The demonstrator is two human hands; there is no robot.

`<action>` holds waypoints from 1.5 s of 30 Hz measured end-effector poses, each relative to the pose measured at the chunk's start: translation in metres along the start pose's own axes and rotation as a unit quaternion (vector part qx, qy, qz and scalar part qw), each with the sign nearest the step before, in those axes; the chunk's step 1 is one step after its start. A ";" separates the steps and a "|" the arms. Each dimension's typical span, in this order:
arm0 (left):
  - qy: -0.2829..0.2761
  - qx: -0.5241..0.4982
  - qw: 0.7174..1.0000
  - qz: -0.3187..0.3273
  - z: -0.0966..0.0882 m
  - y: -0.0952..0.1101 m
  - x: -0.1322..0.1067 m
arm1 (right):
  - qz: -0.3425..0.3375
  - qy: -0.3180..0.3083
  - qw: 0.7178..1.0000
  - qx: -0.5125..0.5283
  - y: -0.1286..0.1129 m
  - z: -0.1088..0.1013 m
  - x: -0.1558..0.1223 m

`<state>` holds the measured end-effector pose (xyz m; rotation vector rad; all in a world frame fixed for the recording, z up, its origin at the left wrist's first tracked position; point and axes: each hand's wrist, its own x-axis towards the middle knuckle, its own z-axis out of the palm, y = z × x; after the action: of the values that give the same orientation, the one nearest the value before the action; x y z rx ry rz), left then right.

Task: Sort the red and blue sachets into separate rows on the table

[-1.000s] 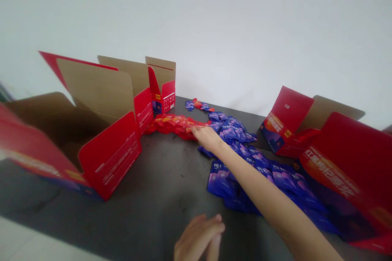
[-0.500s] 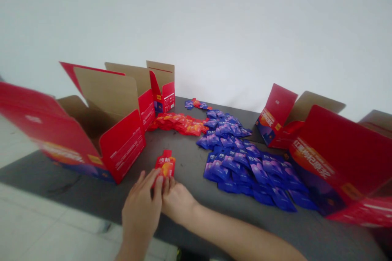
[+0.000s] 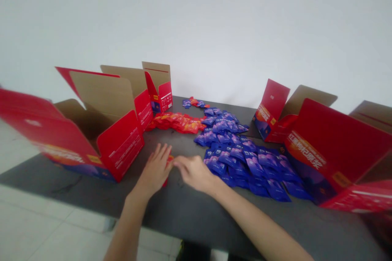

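Note:
Under my left hand lies a red pouch, mostly hidden, with only bits of its red and orange edge showing on the table. The fingers of that hand are stretched out flat over it, pointing away from me. My right hand is closed, its fingers curled in and their tips at the pouch's right edge, close to my left thumb. Whether they pinch the pouch, I cannot tell. Farther back is a heap of red pouches. A larger spread of blue-purple pouches lies to the right of my right hand.
An open red carton stands at the left, with more open cartons behind it. On the right stand two open red cartons, a near one and a farther one. A small mixed group of pouches lies near the wall.
Both hands have moved forward over the red pouch. My left hand now covers most of it, and my right hand has shifted from its lower end to its right edge.

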<state>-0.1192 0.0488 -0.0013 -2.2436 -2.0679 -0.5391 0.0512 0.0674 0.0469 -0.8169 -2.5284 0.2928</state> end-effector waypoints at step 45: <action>-0.118 -0.049 0.991 -0.041 0.015 -0.013 0.012 | -0.128 -0.007 0.916 -0.380 -0.015 0.053 -0.039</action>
<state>-0.1283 0.0658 -0.0150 -2.3905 -2.2996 -0.4041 0.0450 0.0292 -0.0084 -0.7131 -2.7175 -0.8221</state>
